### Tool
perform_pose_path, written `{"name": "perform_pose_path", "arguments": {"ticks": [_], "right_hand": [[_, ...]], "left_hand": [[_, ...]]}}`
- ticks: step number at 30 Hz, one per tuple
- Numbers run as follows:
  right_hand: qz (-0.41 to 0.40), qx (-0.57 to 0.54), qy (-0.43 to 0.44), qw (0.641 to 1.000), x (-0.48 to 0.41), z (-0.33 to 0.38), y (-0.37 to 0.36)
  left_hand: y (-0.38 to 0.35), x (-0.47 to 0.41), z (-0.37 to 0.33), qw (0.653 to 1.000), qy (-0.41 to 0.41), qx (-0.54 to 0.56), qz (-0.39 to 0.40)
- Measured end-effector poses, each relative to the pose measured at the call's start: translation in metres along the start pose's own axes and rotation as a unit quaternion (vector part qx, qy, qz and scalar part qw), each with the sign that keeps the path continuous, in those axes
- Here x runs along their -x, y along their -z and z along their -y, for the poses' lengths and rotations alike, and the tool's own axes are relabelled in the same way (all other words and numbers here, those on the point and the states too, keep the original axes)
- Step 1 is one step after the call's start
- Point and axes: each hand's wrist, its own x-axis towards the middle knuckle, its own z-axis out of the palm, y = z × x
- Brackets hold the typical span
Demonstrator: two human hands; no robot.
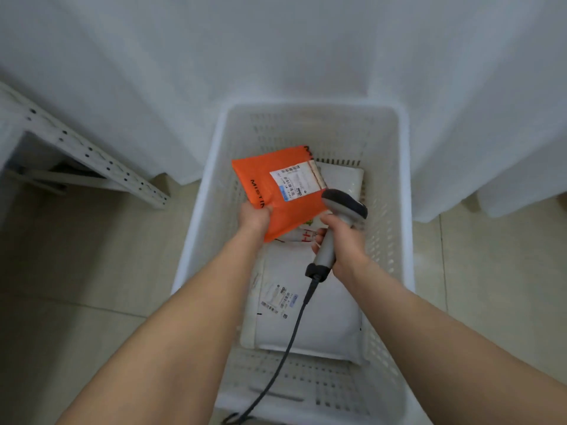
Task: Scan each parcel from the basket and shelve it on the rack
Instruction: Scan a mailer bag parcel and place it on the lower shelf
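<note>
The orange parcel is pinched at its near edge by the left hand and held over the basket, label up. The scanner is gripped by the right hand, its head just beside the label (scanning is judged underway). Next, shelving on the rack is called for.
</note>
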Motion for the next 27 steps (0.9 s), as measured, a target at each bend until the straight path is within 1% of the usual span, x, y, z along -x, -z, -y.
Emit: {"name": "perform_pose_path", "arguments": {"ticks": [3,8,13,17,21,24,27], "right_hand": [[0.021,0.004,0.009,1.0,0.065,0.027,-0.022],[0.048,0.048,0.038,0.997,0.177,0.075,-0.059],[0.077,0.079,0.058,0.992,0.283,0.111,-0.093],[0.1,0.113,0.07,0.986,0.357,0.128,-0.116],[0.159,0.137,0.091,0.973,0.422,0.136,-0.129],[0.178,0.164,0.114,0.964,0.466,0.133,-0.128],[0.202,0.183,0.117,0.955,0.509,0.131,-0.124]], "left_hand": [[0.047,0.036,-0.045,1.0,-0.01,-0.003,-0.003],[0.128,0.111,-0.135,0.999,-0.03,-0.026,-0.022],[0.21,0.188,-0.21,0.995,-0.043,-0.079,-0.036],[0.267,0.245,-0.256,0.989,-0.056,-0.128,-0.048],[0.316,0.304,-0.28,0.981,-0.076,-0.159,-0.083],[0.347,0.349,-0.281,0.974,-0.082,-0.175,-0.115],[0.377,0.396,-0.28,0.968,-0.088,-0.198,-0.123]]}}
